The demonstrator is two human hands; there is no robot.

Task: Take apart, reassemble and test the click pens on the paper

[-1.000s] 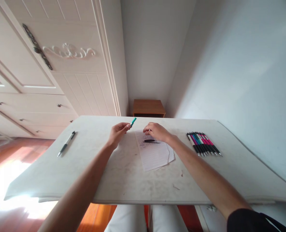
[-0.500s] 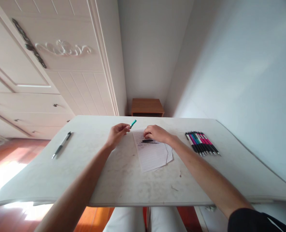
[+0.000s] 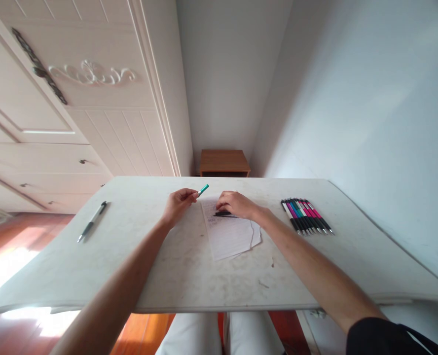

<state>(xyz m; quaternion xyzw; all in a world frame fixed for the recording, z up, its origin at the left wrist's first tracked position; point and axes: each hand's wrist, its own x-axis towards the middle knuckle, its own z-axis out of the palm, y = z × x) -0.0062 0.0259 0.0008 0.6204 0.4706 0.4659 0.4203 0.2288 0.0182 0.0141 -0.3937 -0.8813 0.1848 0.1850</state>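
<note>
With left hand (image 3: pixel 181 203): still pinching green tube (image 3: pixel 204 189) | with right hand (image 3: pixel 236 203): lowered to black parts (image 3: pixel 223 214), fingers half-curled, cannot tell grip

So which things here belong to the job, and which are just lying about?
Likely the job:
- green piece, in left hand
- black parts, at right hand
- paper
- pen row
- lone pen

Likely just there:
- specks on table
- brown stand
- wardrobe
</note>
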